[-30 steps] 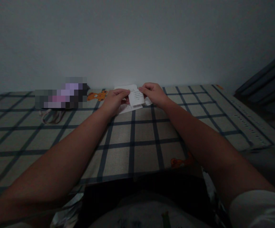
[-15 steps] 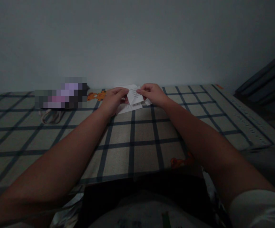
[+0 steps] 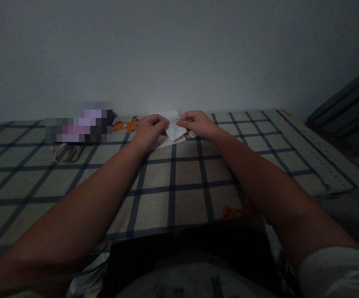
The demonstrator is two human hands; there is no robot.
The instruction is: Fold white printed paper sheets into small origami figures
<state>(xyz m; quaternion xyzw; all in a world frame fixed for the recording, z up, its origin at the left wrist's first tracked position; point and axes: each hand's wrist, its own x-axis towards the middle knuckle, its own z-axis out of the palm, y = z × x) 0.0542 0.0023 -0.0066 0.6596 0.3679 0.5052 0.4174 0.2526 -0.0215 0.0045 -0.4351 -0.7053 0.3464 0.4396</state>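
Observation:
Between my hands is a small printed slip of white paper (image 3: 174,130), tilted, with one corner pointing toward me. My left hand (image 3: 151,129) pinches its left edge between thumb and fingers. On the opposite side, my right hand (image 3: 198,124) pinches the slip's right edge with thumb and forefinger. Beneath it, more white printed paper (image 3: 162,143) lies on the checked tablecloth (image 3: 187,176), partly covered by the slip and my left hand. A further pale scrap shows under my right hand; what it is I cannot make out.
A blurred-out purple and pink object (image 3: 86,122) sits at the back left, with a looped pale cord (image 3: 66,154) in front of it. The grey wall (image 3: 179,58) rises behind the table. Dark folded cloth (image 3: 350,107) is at the far right.
The slip has tipped lower and turned slightly, its near corner coming down closer to the papers beneath. My right hand has shifted a little; both hands keep their pinch.

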